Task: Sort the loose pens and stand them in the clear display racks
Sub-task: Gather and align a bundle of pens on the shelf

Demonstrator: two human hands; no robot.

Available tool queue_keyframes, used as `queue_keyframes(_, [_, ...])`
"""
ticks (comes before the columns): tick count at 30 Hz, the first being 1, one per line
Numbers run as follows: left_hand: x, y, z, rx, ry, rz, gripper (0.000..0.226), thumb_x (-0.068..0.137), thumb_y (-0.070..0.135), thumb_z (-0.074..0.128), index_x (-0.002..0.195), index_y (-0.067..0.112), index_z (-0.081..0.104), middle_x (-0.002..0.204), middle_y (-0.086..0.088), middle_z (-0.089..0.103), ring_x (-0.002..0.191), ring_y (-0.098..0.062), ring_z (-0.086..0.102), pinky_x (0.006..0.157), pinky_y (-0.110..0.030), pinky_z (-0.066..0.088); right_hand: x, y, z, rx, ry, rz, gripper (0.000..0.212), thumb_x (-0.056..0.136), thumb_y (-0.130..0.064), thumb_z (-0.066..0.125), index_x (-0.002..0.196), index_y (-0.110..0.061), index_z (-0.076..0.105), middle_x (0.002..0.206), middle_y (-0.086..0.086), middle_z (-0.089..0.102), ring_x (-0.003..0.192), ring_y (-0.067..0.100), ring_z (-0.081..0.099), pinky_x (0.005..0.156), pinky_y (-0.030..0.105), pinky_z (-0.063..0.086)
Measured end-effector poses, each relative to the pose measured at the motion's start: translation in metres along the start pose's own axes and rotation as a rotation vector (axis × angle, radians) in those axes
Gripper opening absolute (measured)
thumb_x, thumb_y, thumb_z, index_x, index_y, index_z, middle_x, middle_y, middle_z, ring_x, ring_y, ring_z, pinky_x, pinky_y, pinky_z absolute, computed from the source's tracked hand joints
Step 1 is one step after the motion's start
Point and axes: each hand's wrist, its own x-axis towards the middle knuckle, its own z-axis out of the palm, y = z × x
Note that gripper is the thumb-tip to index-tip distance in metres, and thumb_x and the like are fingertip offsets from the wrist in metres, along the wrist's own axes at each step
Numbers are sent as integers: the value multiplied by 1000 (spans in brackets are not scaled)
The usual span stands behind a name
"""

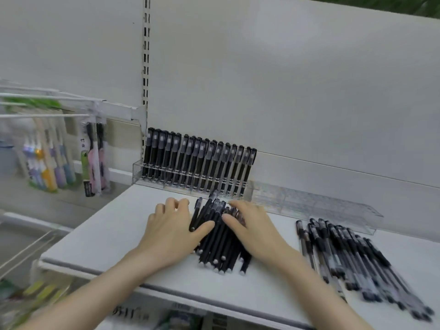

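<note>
On the white metal shelf, the left hand and right hand, fingers loose and gripping nothing, flank and touch a loose pile of matte black capped pens just before the clear plastic display rack of upright pens.

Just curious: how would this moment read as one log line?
left hand + right hand: touching middle pen pile | left rack: pens standing | right rack: none | second pile: loose, far right

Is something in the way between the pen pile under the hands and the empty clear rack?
Nothing visible. Only bare shelf separates the pen pile from the empty rack; the second pile lies farther right.
</note>
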Motion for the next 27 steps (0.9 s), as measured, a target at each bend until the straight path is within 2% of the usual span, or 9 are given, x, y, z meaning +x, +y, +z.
queue_keyframes(4, [-1, 7, 4, -73, 6, -89, 58, 90, 56, 45, 127, 12, 39, 125, -8, 44, 119, -26, 37, 97, -33, 34, 0, 1, 11, -40, -107, 19, 50, 97, -51, 32, 140, -27, 38, 137, -3, 47, 129, 27, 40, 108, 44, 29])
queue_keyframes(8, [17, 9, 4, -279, -35, -115, 50, 88, 40, 60, 121, 5, 45, 112, -8, 54, 107, -25, 52, 89, -34, 43, -3, 0, 10, -61, -116, 23, 52, 99, -50, 28, 146, -27, 31, 145, -3, 39, 135, 26, 32, 113, 44, 22])
queue_keyframes(13, [34, 4, 0, -370, -109, -120, 22, 85, 21, 68, 98, 6, 59, 89, -7, 63, 85, -22, 61, 75, -29, 45, -8, -4, 6, -58, -118, 34, 50, 100, -48, 28, 145, -26, 31, 144, -4, 39, 135, 25, 32, 112, 40, 19])
queue_keyframes(16, [38, -6, -1, -387, -151, -98, 17, 87, 20, 65, 87, 3, 63, 74, -6, 62, 68, -19, 56, 64, -30, 43, -10, -5, 5, -21, -118, 38, 46, 100, -47, 29, 141, -27, 35, 138, -6, 44, 131, 25, 35, 111, 40, 20])
queue_keyframes(21, [38, -11, -6, -353, -183, -30, 27, 95, 14, 46, 68, 12, 47, 60, -3, 47, 51, -16, 39, 51, -27, 32, -11, -6, 4, -1, -117, 47, 44, 100, -46, 30, 139, -27, 38, 135, -6, 46, 130, 24, 35, 110, 40, 19])
queue_keyframes(23, [34, -12, -10, -365, -216, 9, 30, 97, 12, 42, 68, 13, 45, 59, -3, 43, 49, -15, 36, 48, -26, 29, -11, -7, 4, 15, -128, 61, 45, 100, -46, 30, 141, -28, 36, 140, -6, 42, 136, 25, 28, 112, 41, 16])
queue_keyframes(25, [27, -11, -16, -493, -241, 15, 27, 99, 13, 39, 73, 11, 46, 58, -2, 41, 45, -11, 34, 44, -24, 28, -13, -8, 1, 55, -92, 65, 45, 100, -46, 32, 140, -27, 37, 142, -6, 41, 140, 25, 23, 113, 43, 15])
queue_keyframes(27, [18, -9, -24, -678, -259, 31, 22, 101, 13, 38, 80, 10, 46, 57, 1, 40, 44, -7, 34, 42, -19, 26, -13, -13, -6, 177, -6, 47, 45, 99, -44, 39, 139, -25, 40, 143, -6, 42, 136, 19, 31, 112, 40, 21])
